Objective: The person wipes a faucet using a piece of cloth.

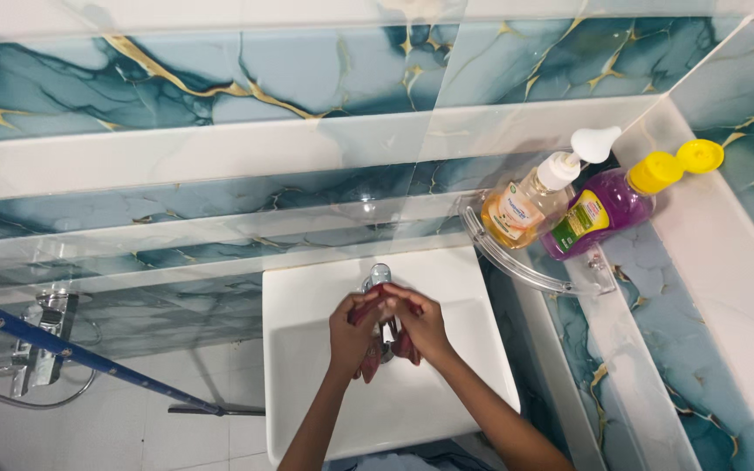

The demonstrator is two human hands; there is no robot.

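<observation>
Both of my hands are over a white square washbasin (pixel 307 384), right below its chrome tap (pixel 378 276). My left hand (pixel 351 334) and my right hand (pixel 421 324) are pressed together on a dark red cloth (pixel 370 359). The cloth is bunched between my palms, and its ends hang down toward the basin. My fingers meet at the top of the cloth.
A clear glass corner shelf (pixel 517 262) on the right holds an orange pump bottle (pixel 525 202) and a purple bottle with a yellow cap (pixel 608 202). Blue marbled tiles cover the walls. A blue-handled mop or wiper (pixel 89 359) and chrome wall fittings (pixel 41 353) are at left.
</observation>
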